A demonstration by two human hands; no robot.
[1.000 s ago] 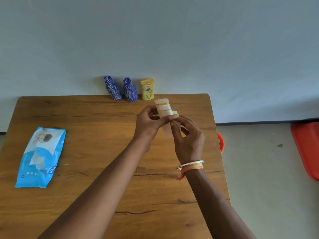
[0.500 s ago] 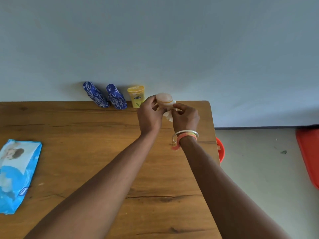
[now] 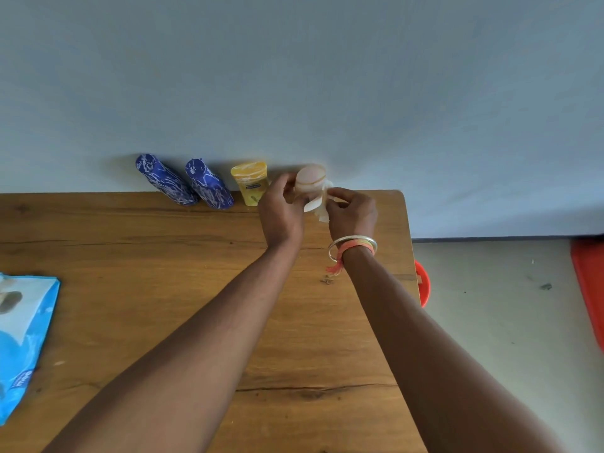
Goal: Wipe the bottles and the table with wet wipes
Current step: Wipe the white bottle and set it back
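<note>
The pale bottle (image 3: pixel 310 181) was between the two hands, long axis near upright. The left hand (image 3: pixel 281 214) gripped its side and the right hand (image 3: pixel 351 212) pinched the wet wipe (image 3: pixel 322 204) against it. A yellow bottle (image 3: pixel 251 183) stood just beyond the left hand.

A plain pale blue-grey wall (image 3: pixel 359 76) fills the upper half, evenly lit, and the wooden table (image 3: pixel 130 256) stands with its far edge against it. To the right lies a grey, speckled floor (image 3: pixel 490 322), with a dark skirting strip (image 3: pixel 490 238) along the wall's foot. A round red container (image 3: pixel 424 284) peeks from behind the table's right edge.
</note>
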